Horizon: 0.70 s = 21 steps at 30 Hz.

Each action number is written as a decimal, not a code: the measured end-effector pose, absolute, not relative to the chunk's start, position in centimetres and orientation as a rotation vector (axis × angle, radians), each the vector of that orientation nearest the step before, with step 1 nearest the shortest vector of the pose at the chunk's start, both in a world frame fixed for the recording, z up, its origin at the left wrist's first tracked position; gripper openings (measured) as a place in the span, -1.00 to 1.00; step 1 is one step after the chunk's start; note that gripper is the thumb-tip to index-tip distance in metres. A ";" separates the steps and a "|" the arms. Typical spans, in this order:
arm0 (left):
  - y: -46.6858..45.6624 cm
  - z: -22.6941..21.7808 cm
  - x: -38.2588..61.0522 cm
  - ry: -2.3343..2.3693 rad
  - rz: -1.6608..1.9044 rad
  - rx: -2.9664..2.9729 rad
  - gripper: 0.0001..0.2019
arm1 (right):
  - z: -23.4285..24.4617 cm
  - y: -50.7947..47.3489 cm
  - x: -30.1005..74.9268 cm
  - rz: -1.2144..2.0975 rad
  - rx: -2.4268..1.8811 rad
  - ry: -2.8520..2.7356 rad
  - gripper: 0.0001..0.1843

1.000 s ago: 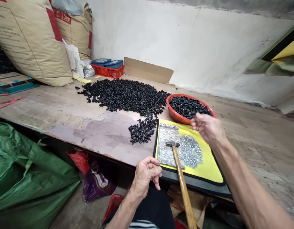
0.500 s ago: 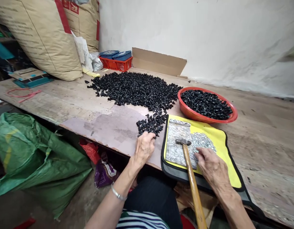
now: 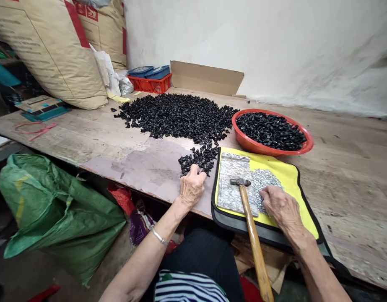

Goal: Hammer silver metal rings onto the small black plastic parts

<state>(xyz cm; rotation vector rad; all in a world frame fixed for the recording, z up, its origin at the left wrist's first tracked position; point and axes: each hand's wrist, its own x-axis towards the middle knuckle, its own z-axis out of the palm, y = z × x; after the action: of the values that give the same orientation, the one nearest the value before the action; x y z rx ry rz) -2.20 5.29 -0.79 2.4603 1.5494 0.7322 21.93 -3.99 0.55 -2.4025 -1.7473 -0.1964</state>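
The person's left hand [image 3: 192,186] rests on the desk [image 3: 347,176] near its front edge, wrist low and forearm reaching in from the lower left. Its fingers [image 3: 193,171] are curled and pressed together, their tips touching the near end of a small heap of black moulded pieces [image 3: 197,161]; whether they pinch a piece, I cannot tell. That heap runs back into a much larger spread of black pieces [image 3: 177,115] at the middle of the desk.

The right hand [image 3: 280,207] lies palm down, with fingers together and slightly bent, over a low pile of small silvery pieces [image 3: 265,184]. Whether it holds any, I cannot tell. The pile sits on a yellow pad with a black border [image 3: 294,201], at the desk's front edge. Beside the pile lies a scuffed metal plate [image 3: 234,184], with a wooden-handled hammer [image 3: 254,239] resting across it, its head at the plate's right side and its handle running out past the front edge.

Behind the pad, a red bowl [image 3: 268,152] is filled with more black pieces. Beyond them, at the far edge, stand a red crate [image 3: 151,86] and a cardboard sheet [image 3: 206,77].
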 end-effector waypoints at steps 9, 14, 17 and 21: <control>4.6 2.3 -1.5 0.930 1.123 1.073 -0.81 | 1.9 -4.2 22.2 -0.064 -2.304 -1.581 -0.85; 0.0 3.6 0.2 0.569 0.976 0.651 -0.69 | 5.3 -6.6 17.7 0.370 -1.863 -1.356 -0.82; -2.0 3.6 0.9 0.494 0.911 0.547 -0.69 | 6.5 -7.4 14.4 0.589 -1.553 -1.304 -0.86; -3.3 3.5 1.2 0.529 0.917 0.598 -0.75 | 5.9 -7.5 12.5 0.579 -1.469 -1.166 -0.91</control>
<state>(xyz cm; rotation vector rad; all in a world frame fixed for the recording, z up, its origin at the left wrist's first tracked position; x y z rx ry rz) 1.17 -3.26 3.53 0.5976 0.5289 0.9172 12.54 -7.52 5.87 -1.4690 -1.1660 0.5791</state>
